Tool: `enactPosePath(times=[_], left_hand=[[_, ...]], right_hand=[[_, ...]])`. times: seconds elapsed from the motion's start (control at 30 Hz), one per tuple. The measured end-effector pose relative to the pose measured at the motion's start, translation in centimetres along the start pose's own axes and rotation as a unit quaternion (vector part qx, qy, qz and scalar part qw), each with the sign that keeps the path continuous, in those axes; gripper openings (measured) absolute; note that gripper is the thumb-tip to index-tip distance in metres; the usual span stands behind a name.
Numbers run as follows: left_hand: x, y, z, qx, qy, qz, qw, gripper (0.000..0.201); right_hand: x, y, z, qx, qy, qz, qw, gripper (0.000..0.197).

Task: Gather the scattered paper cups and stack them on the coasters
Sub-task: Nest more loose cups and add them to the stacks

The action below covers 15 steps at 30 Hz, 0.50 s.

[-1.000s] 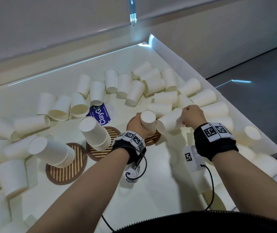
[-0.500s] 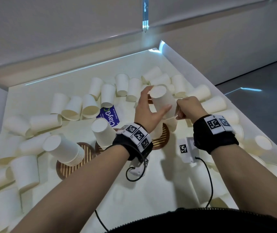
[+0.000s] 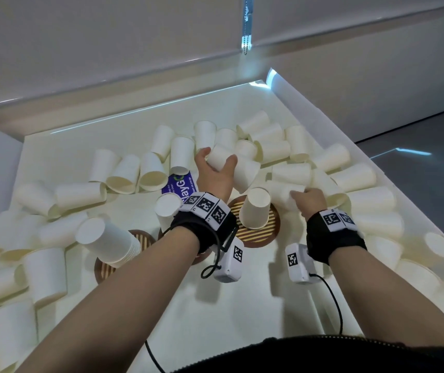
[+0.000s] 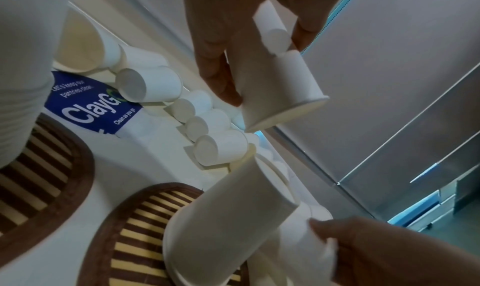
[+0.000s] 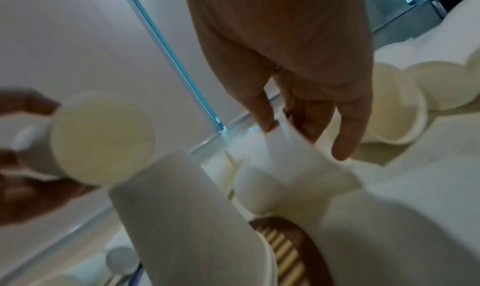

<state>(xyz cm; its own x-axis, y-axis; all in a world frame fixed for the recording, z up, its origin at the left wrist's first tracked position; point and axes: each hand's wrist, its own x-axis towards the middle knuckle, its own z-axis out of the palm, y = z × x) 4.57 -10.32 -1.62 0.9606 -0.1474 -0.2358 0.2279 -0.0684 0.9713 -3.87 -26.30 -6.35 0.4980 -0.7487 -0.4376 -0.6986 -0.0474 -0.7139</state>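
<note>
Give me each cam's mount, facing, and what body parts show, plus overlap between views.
Head: worn on the head, looks down at the tray; both forearms, left hand, right hand.
Left wrist: under the left wrist, looks along the fingers gripping the held cup; the right hand enters low right.
Right wrist: under the right wrist, looks along the fingers pinching a lying cup; blurred.
Shared: upturned cup on the right coaster, in all three.

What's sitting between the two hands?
In the head view, an upside-down paper cup on a striped coaster stands between the left hand and right hand.
</note>
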Motion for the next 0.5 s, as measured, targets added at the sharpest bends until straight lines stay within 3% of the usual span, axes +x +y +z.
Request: enactPosePath(times=[0.07,0.13,0.23,0.33,0.4,0.5], left_hand=[[0.2,-0.1,0.1,0.003,0.015,0.000,1.000,0.063],[0.0,0.2,0.6,0.006,0.018,0.002,1.000,0.058],[-1.1,0.8,1.8,0.021,-0.008,0.033,0.999,0.053],[-2.3,1.0,2.6,0.063,-0.044,0.095,0.993,0.053],[-2.4,0.7,2.4,0.095,-0.053,0.136,0.985,0.056],[-2.0,0.1,1.5,0.168,-0.072,0.216,0.959,0.061]], right_hand=[[0.2,-0.7,-0.8,0.060,0.038,0.006,0.997,0.034],[-0.4,-2.4,-1.3,0.117,0.032,-0.013,0.993,0.041],[-1.7,-5.0,-1.0,0.223,-0.043,-0.031,0.973,0.041],[-2.3,-6.0,-0.3,0.342,-0.148,0.013,0.928,0.043],[-2.3,-5.8,-0.2,0.327,-0.192,0.031,0.925,0.049],[-1.8,-4.9,-0.3,0.166,-0.184,0.016,0.969,0.054]])
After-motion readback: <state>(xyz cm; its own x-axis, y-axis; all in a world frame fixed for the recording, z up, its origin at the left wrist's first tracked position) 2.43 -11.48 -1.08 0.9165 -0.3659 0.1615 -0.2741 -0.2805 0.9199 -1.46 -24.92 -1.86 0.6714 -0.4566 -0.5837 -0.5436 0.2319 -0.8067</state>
